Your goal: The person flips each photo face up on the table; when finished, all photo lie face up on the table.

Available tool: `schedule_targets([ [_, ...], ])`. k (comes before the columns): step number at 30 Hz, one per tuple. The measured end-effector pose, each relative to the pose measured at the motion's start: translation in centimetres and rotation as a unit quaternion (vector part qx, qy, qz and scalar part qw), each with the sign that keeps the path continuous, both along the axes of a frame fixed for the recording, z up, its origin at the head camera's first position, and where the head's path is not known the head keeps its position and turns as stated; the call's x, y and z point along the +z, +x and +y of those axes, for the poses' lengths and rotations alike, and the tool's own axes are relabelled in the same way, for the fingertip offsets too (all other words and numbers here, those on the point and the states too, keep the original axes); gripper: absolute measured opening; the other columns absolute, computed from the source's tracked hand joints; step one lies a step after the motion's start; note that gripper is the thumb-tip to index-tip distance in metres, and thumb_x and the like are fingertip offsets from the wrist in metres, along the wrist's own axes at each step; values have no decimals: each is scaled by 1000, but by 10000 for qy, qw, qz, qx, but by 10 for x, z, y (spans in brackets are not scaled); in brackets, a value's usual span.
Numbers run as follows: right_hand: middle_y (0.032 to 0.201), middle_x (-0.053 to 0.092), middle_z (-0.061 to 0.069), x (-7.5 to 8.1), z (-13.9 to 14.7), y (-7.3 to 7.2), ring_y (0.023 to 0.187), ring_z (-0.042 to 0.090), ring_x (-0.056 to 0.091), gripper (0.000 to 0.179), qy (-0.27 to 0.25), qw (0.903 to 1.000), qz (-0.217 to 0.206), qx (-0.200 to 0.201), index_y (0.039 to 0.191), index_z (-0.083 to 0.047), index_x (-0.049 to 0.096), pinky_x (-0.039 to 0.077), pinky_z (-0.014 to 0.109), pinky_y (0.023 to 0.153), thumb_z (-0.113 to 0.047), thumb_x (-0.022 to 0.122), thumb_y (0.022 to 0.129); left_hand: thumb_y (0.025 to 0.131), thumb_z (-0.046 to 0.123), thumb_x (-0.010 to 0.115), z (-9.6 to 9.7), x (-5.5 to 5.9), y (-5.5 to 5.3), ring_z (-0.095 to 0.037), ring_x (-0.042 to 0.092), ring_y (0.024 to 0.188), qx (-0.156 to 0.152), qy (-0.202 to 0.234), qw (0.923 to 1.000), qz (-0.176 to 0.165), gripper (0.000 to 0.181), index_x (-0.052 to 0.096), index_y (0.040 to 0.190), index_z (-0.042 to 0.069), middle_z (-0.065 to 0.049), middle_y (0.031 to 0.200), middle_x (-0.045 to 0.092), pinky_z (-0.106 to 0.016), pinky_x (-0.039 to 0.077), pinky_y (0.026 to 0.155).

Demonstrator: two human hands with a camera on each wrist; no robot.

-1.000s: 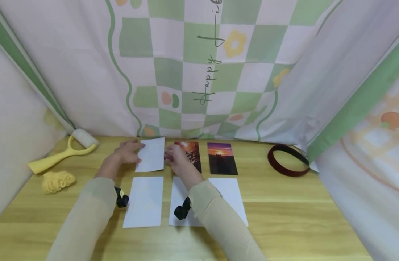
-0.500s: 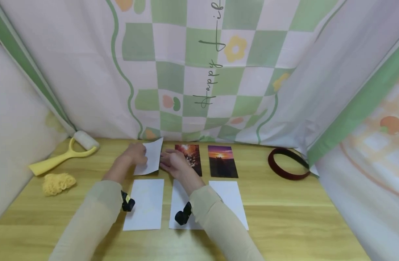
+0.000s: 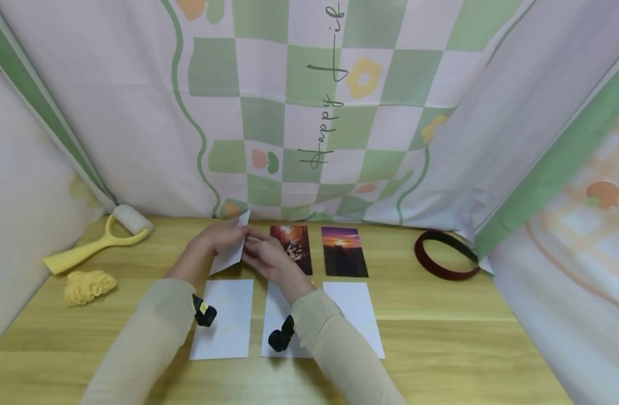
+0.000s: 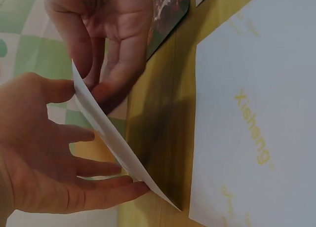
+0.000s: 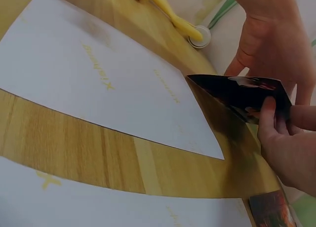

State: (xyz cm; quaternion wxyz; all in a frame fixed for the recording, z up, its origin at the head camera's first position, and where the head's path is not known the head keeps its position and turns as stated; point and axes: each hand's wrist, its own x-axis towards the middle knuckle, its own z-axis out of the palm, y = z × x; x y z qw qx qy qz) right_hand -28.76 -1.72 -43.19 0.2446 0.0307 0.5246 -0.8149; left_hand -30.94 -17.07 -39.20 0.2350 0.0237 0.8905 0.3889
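A photo print stands tilted up at the back left of the table, its white back toward the left. My right hand pinches its raised right edge; in the right wrist view the dark picture side of the photo faces those fingertips. Against the white back lie the spread, nearly straight fingers of my left hand, as the left wrist view shows. Two more photos lie to the right: one of red and orange foliage and a purple sunset.
Several white sheets, such as the left one, lie in a row in front of the photos. A yellow-handled roller and a yellow textured piece are at left. A dark red headband lies right. A curtain hangs behind.
The photo has gone from lying nearly flat to tilted up with its right side lifted. My left hand has moved right, onto its white back, close to my right hand.
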Motion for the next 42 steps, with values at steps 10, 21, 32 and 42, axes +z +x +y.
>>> schedule_targets([
  [10, 163, 36, 30, 4, -7, 7, 155, 44, 35, 66, -543, 9961, -200, 665, 169, -19, 13, 30, 57, 130, -3, 38, 109, 109, 39, 34, -3, 4, 1, -55, 14, 157, 7, 821, 9964, -222, 72, -3, 169, 23, -20, 176, -3, -79, 42, 107],
  [21, 172, 26, 18, 8, -9, 3, 159, 34, 30, 63, 310, 9933, 235, 1089, 168, -30, 16, 25, 53, 132, -14, 41, 112, 114, 28, 26, -15, 4, -8, -51, 2, 161, 298, 2540, 9628, -874, 66, -14, 166, 23, -17, 176, -10, -73, 26, 124],
  [32, 175, 22, 4, -2, -7, 4, 163, 31, 21, 61, 3355, 9025, 2215, 1544, 163, -32, 34, 23, 53, 133, -25, 58, 106, 113, 13, 27, -46, -9, -4, -11, 61, 107, 811, 3563, 9276, -779, 69, -14, 165, 29, -30, 168, 23, -26, 59, 95],
  [42, 165, 42, 18, -4, -7, 5, 154, 34, 41, 51, 5357, 7030, 4108, 2238, 156, -13, 48, 30, 49, 131, -23, 54, 107, 99, -7, 43, -50, -33, -4, -8, 63, 80, 1625, 1897, 9662, 638, 68, 22, 163, -1, -38, 148, 45, -21, 61, 72],
])
